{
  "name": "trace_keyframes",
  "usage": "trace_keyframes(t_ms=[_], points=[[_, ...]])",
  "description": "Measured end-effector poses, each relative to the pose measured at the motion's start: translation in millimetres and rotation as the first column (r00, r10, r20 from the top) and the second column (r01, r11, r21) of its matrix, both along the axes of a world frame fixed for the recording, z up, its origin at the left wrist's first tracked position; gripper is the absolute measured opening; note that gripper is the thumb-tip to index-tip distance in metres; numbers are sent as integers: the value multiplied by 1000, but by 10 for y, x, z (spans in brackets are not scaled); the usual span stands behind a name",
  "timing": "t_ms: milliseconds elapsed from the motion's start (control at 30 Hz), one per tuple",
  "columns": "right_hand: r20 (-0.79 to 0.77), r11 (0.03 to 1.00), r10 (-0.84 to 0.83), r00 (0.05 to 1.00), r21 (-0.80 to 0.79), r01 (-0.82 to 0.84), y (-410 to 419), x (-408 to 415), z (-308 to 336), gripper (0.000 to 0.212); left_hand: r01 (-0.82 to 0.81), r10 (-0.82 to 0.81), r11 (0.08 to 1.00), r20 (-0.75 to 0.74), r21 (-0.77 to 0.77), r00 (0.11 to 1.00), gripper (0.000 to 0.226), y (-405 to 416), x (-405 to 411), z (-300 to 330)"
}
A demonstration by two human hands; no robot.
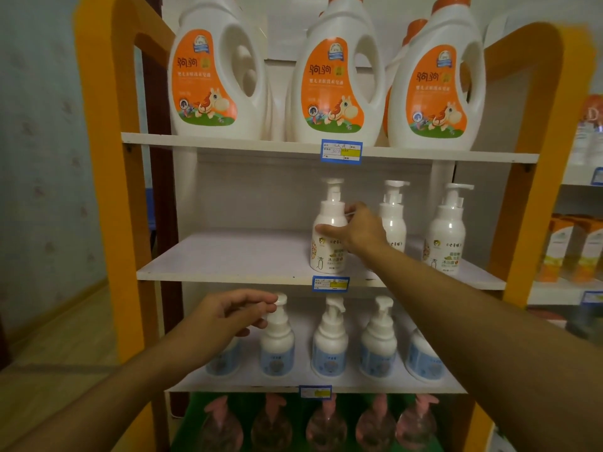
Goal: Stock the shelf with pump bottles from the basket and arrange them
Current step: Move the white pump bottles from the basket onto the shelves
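Observation:
On the middle shelf (228,259) stand three white pump bottles with green and orange labels. My right hand (357,230) grips the leftmost one (326,233) round its shoulder; the second bottle (393,216) is partly hidden behind that hand, the third (447,230) stands at the right. One shelf lower runs a row of several white pump bottles with blue labels. My left hand (228,313) pinches the pump head of one blue-label bottle (277,340) near the left of that row. The basket is out of sight.
Three big white and orange detergent jugs (336,76) fill the top shelf. Pink-pump clear bottles (326,422) line the bottom shelf. Orange side frames (107,158) bound the unit. The left half of the middle shelf holds nothing. Another stocked shelf (574,249) stands to the right.

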State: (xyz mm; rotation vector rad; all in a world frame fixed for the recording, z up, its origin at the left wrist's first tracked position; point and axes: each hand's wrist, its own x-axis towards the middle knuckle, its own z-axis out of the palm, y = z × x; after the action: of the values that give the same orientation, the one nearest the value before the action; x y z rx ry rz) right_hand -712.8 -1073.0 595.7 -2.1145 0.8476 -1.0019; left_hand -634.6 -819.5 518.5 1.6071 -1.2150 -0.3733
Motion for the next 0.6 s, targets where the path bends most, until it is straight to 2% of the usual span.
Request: trace_keyframes(t_ms=[33,100,300,400,500,600], points=[[1,1000,-6,1000,-7,6,-1,2,-14,66,-14,14,1000,1,7,1000,12,6,-13,9],[3,1000,-17,1000,-12,17,3,8,-19,65,-49,49,999,24,19,999,33,13,-16,12],[2,1000,-12,1000,-9,12,28,-23,-18,71,-65,64,997,33,35,997,37,29,-19,33],[80,998,-22,997,-55,27,107,-89,-56,80,-76,76,997,14,28,997,34,54,-21,26],[186,975,24,982,-223,18,262,-190,-128,58,-78,78,997,-5,20,997,25,94,-14,11],[131,942,277,952,-232,-242,517,-282,-173,32,-85,85,996,-31,-21,996,23,122,0,41]])
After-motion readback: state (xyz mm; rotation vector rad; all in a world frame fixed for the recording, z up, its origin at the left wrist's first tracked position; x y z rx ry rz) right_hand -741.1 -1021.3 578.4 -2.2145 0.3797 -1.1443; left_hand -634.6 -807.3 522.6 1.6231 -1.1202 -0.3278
